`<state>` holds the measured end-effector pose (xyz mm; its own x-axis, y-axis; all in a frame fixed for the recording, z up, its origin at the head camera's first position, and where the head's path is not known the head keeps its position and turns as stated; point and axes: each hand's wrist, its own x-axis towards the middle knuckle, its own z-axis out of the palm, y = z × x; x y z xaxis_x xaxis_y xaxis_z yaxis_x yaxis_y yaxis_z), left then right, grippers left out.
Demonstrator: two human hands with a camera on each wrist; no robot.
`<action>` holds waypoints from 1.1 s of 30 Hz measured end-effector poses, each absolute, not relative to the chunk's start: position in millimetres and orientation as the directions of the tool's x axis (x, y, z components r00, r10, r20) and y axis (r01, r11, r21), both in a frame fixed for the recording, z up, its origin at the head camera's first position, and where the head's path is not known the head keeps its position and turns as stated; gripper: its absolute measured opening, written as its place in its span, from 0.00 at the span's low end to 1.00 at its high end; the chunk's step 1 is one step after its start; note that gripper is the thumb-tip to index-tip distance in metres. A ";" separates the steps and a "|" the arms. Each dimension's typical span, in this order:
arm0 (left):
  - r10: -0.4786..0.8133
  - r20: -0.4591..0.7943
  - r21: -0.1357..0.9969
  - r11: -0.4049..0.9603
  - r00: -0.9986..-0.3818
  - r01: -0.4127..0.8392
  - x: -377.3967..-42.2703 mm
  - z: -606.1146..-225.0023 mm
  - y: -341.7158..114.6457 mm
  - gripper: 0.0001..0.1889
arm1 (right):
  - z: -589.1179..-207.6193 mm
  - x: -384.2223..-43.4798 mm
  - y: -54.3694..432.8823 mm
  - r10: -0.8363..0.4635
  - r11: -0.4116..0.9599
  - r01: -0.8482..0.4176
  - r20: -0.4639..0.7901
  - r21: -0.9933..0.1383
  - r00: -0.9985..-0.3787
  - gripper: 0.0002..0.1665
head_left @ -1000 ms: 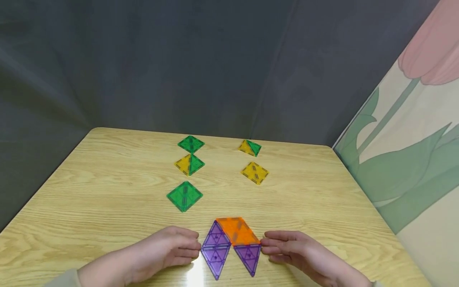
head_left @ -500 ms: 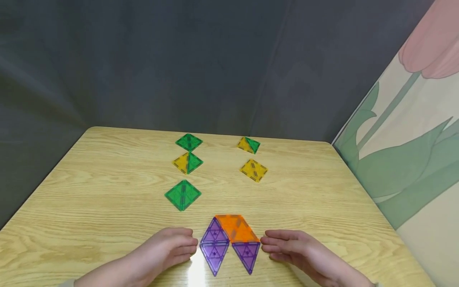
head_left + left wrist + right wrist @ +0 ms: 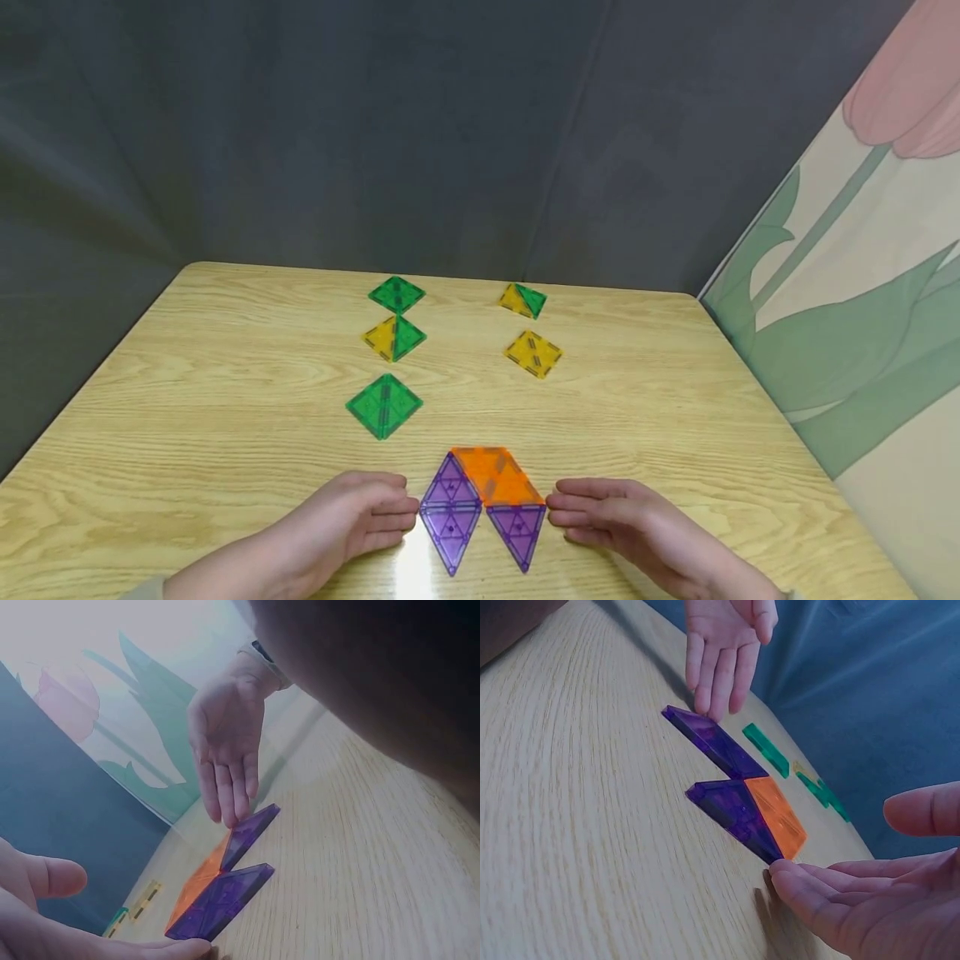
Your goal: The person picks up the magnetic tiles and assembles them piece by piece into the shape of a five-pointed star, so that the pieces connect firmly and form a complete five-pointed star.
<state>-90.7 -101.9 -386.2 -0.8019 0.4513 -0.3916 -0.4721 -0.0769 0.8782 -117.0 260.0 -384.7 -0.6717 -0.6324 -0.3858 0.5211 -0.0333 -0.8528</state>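
Flat on the table lies a joined group of see-through magnetic tiles. Two purple triangle tiles [image 3: 451, 529] form a diamond on its left, orange triangle tiles [image 3: 498, 479] lie at the top, and one purple triangle tile [image 3: 519, 532] points down at the right. My left hand [image 3: 352, 517] has its fingertips at the diamond's left corner, fingers extended. On the opposite side, the fingertips of my right hand [image 3: 630, 521] meet the corner where orange and purple join. Both thumbs stand apart from the tiles in the wrist views, and neither hand grips anything.
Further back on the left lie a green diamond [image 3: 384, 406], a yellow-and-green diamond [image 3: 394, 337] and another green diamond [image 3: 397, 295]. Back right are a yellow tile pair [image 3: 533, 354] and a yellow-and-green pair [image 3: 523, 301]. A dark curtain [image 3: 450, 150] hangs behind the table.
My left fingertips drew slightly away from the purple diamond half a second ago and are now close against it again. The right hand and the tiles keep their places; the head view shifts a little.
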 end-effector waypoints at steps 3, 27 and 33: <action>0.454 -0.394 0.875 -0.082 -0.799 -0.478 -91.1 -386.2 -101.0 0.35 | -384.6 -115.6 259.7 -0.636 -0.046 0.533 -0.386 -0.845 -0.668 0.36; 0.366 -0.426 0.866 -0.099 -0.827 -0.490 -92.3 -401.1 -99.5 0.28 | -393.3 -124.5 262.1 -0.621 -0.112 0.602 -0.417 -0.791 -0.663 0.29; 0.378 -0.408 0.854 -0.166 -0.831 -0.494 -91.2 -406.6 -99.8 0.31 | -398.5 -125.2 263.4 -0.613 -0.128 0.620 -0.429 -0.774 -0.663 0.28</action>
<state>-91.2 -99.8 -406.6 -0.8311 0.3785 -0.4076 -0.4940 -0.1655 0.8536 -125.2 263.4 -398.5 -0.6629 -0.6135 -0.4291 0.6197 -0.1281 -0.7743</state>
